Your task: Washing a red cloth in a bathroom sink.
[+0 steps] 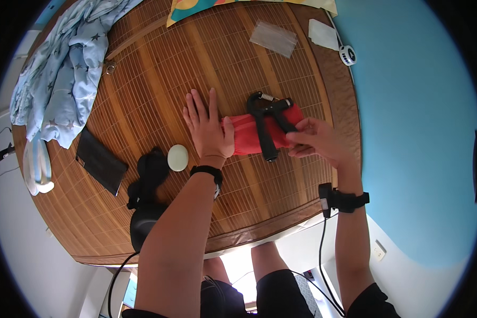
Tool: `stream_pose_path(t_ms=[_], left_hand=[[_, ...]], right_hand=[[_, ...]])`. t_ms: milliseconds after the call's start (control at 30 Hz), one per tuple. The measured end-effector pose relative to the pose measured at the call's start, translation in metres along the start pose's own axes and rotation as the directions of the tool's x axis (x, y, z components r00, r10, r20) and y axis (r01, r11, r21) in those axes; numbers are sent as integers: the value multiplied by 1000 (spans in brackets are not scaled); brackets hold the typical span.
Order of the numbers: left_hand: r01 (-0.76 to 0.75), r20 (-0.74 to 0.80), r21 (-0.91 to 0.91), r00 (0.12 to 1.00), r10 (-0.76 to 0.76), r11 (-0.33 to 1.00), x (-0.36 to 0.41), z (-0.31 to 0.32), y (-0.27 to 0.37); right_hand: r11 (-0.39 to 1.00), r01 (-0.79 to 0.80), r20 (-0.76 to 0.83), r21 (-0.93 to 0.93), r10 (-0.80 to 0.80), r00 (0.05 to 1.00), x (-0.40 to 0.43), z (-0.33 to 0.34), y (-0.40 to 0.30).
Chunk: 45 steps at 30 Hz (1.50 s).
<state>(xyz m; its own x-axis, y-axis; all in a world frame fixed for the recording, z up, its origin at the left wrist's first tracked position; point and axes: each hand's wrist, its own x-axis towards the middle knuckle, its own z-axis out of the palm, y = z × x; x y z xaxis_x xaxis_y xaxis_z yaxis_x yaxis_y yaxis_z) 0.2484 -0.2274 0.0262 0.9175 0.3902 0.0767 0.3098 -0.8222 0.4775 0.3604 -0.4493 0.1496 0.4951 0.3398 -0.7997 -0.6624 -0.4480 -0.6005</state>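
A red fabric item [244,135] lies on the bamboo mat [238,190] in front of me, with a black hand grip strengthener [265,131] with a metal spring resting across it. My left hand [210,129] lies palm down with fingers spread, partly on the mat, its thumb touching the red item's left end. At the right end, my right hand [316,141] is beside the strengthener's right handle, fingers bent; whether they grip the handle or the fabric cannot be told. Each wrist wears a black strap.
Left of my left arm are an oval pale green object [178,158], black straps [151,171] and a dark pouch [101,161]. A star-patterned blue cloth [71,79] lies far left. Toward the back right are a clear plastic bag [274,38], white paper [322,34] and a tape measure [347,55].
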Motion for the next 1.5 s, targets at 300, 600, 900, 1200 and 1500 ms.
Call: stream_pose_path(t_ms=[300,600,900,1200,1500], left_hand=[[33,-33,-65,999,-36,997,1,-1,3],[9,-27,-73,1000,-11,997,3,-2,3],[23,-34,-52,999,-25,998,2,2,5],[5,-56,-52,998,-8,999,2,-3,0],[14,-15,-45,1000,-15,999,2,-3,2]], right_hand=[[979,-200,381,-39,199,903,27,2,-25],[991,82,32,102,-86,996,-16,47,13],[992,30,-119,-120,-45,992,-25,30,6],[635,49,-301,-771,-431,851,-14,106,39],[775,119,-376,-621,-428,822,12,142,51]])
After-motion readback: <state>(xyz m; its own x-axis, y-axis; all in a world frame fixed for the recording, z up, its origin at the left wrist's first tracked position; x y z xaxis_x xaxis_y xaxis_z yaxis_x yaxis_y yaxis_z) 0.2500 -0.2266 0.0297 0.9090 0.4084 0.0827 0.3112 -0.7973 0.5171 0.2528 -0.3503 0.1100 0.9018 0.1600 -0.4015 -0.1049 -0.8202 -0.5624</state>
